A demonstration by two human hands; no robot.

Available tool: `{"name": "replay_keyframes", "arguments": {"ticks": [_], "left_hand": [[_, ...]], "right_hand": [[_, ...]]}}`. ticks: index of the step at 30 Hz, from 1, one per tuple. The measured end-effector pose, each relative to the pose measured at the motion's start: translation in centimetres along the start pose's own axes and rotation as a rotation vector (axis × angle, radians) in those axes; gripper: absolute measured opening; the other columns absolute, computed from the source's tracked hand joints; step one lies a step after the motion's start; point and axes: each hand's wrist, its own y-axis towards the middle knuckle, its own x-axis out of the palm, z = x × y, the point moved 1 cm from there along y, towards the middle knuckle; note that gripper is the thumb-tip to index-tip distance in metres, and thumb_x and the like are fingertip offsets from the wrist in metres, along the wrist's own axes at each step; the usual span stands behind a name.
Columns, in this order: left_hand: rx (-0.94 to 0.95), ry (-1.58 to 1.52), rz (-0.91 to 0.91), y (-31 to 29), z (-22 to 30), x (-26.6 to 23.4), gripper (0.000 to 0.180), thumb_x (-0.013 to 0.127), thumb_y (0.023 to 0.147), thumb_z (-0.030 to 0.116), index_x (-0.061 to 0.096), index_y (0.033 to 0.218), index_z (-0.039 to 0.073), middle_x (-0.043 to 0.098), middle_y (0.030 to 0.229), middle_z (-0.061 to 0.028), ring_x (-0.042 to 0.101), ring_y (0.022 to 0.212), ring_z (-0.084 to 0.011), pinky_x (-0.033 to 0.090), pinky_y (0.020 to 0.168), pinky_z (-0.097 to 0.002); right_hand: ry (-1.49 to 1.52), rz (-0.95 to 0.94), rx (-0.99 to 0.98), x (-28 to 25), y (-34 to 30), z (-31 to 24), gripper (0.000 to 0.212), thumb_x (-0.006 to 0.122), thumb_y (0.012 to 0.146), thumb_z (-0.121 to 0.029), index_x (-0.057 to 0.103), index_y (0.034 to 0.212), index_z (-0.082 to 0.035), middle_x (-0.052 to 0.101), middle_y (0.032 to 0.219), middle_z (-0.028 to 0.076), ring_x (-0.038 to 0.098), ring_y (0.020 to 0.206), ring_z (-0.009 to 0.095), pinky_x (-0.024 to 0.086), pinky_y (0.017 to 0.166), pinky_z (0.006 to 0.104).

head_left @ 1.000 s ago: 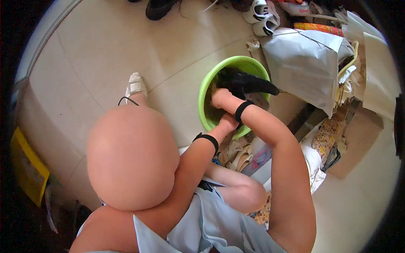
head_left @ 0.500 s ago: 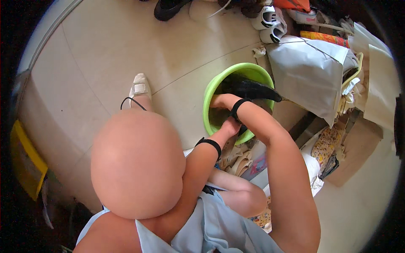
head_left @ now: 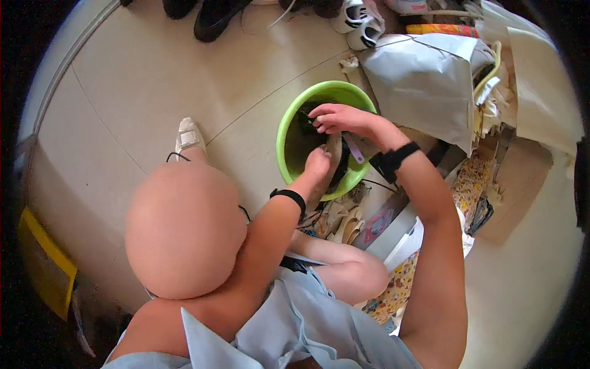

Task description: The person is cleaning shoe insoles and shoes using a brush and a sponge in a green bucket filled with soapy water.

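A light-green basin (head_left: 284, 132) stands on the tiled floor, holding dark, murky contents. My left hand (head_left: 318, 163) is inside it, fingers curled closed at the edge of a long brownish-tan piece (head_left: 334, 150); its kind is unclear. Above the far side of the basin is my right hand (head_left: 344, 118), its fingers stretched and apart, with no object visible in them. A purple handle (head_left: 354, 149) with a hole at its end leans inside the basin on the right. Near it lies something black (head_left: 339, 175), partly hidden.
White sneakers (head_left: 364, 26) and black shoes (head_left: 216, 18) lie at the far side. A large white bag (head_left: 424, 86) stands right of the basin, with brown cardboard (head_left: 516, 190) nearby. Beige shoes (head_left: 347, 224) lie close below the basin. My white-shod foot (head_left: 188, 135) is to the left.
My right hand has risen out of the basin and opened. The black item that leaned over the rim is now lower inside. The purple handle has come into sight, and the view has shifted.
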Motion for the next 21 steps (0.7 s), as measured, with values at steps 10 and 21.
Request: {"name": "replay_keyframes", "arguments": {"ticks": [10,21], "left_hand": [[0.135,0.605,-0.026,2.3,11.1,-6.3,0.027,0.044,0.079,0.016,0.063,0.091,0.0,0.062,0.095,-0.0235,0.06,0.091,-0.0386,0.046,0.082,-0.0451],[0.074,0.846,0.043,1.4,13.2,-9.0,0.026,0.049,0.08,0.021,0.064,0.089,0.001,0.064,0.092,-0.0206,0.062,0.088,-0.0362,0.05,0.075,-0.0439]], "right_hand": [[0.203,0.538,-0.35,1.5,-1.9,15.7,0.022,0.045,0.083,-0.003,0.059,0.1,-0.001,0.063,0.091,0.009,0.061,0.082,0.016,0.049,0.074,0.0288],[-1.227,0.84,-0.458,9.0,13.2,17.6,0.026,0.055,0.077,-0.015,0.06,0.101,-0.008,0.063,0.094,0.013,0.062,0.086,0.027,0.049,0.073,0.0365]]}}
